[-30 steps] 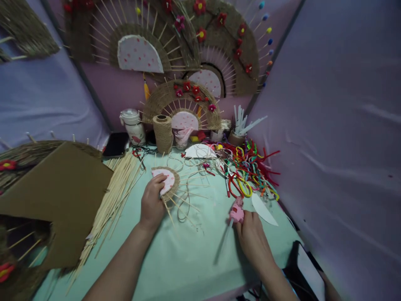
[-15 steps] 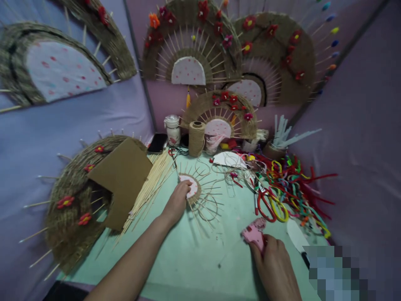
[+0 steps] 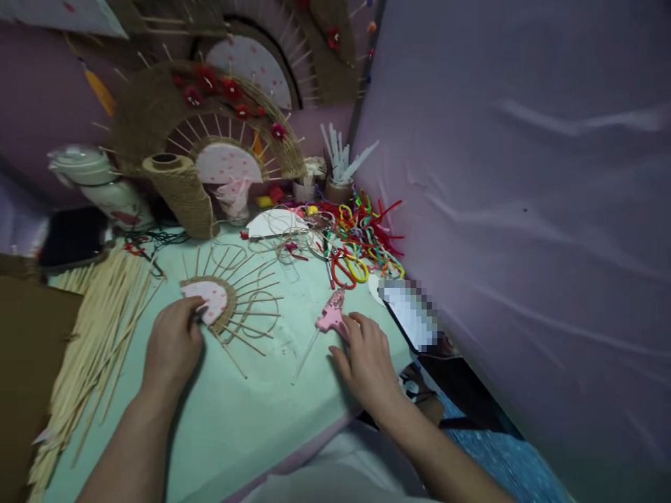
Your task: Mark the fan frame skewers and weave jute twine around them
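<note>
My left hand [image 3: 175, 342] pinches the straight edge of a small fan [image 3: 210, 299], a half disc of white spotted cloth with a twine rim and thin sticks radiating to the right. Part of the fan's edge is hidden under the fingers. A pink glue gun [image 3: 333, 314] lies on the table, a clear glue stick [image 3: 305, 358] projecting from it toward the front. Beside its handle is my right hand [image 3: 367, 356], thumb and fingers apart, fingertips at or near the handle. Loose twine loops lie around the fan's sticks.
Red and yellow-handled scissors [image 3: 350, 269] and a heap of pipe cleaners [image 3: 367, 227] lie beyond the glue gun. A twine spool [image 3: 183, 195], a white jar [image 3: 105, 185] and a larger fan [image 3: 152, 105] stand behind. Thin sticks [image 3: 99, 321] cover the left; a phone [image 3: 414, 314] sits right.
The view has swung right and closer. My right hand has put the glue gun down on the table and its fingers have spread. My left hand still holds the small fan.
</note>
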A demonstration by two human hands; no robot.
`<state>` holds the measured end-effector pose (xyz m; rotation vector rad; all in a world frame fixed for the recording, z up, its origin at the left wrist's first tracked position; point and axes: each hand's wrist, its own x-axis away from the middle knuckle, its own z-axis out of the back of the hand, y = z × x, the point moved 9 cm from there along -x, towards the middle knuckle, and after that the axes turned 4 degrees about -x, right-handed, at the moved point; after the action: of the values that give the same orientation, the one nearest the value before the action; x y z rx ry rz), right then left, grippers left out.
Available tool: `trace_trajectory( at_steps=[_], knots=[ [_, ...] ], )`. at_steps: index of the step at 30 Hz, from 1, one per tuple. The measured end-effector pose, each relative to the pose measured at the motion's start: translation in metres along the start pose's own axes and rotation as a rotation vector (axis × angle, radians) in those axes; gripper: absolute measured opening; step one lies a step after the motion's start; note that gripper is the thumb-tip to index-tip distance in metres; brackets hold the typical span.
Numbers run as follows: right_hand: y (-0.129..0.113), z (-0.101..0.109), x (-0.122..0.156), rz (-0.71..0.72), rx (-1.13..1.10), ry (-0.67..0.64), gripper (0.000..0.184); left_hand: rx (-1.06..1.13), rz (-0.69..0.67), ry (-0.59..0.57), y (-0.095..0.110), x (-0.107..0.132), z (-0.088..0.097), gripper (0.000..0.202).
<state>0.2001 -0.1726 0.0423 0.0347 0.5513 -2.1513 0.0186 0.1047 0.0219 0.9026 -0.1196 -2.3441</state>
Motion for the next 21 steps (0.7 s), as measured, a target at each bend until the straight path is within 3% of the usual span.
trace_trajectory(
  at_steps=[4, 9, 13, 17, 21],
  knots=[
    [0.021, 0.02, 0.005, 0.026, -0.063, 0.044, 0.029, -0.016, 0.04, 0.024, -0.003, 0.001, 0.003, 0.032],
    [0.113, 0.05, 0.01, -0.202, 0.143, 0.107, 0.04, -0.067, 0.084, -0.072, -0.004, 0.0, -0.002, 0.029],
    [0.173, 0.043, 0.021, -0.347, 0.278, -0.02, 0.059, -0.09, 0.1, -0.118, 0.002, -0.003, 0.0, 0.028],
    [0.187, 0.028, 0.023, -0.377, 0.25, -0.088, 0.065, -0.083, 0.086, -0.103, 0.007, -0.005, 0.004, 0.027],
    [0.189, 0.027, 0.021, -0.413, 0.242, -0.077, 0.066, -0.091, 0.084, -0.098, 0.006, -0.006, 0.003, 0.026]
  ],
)
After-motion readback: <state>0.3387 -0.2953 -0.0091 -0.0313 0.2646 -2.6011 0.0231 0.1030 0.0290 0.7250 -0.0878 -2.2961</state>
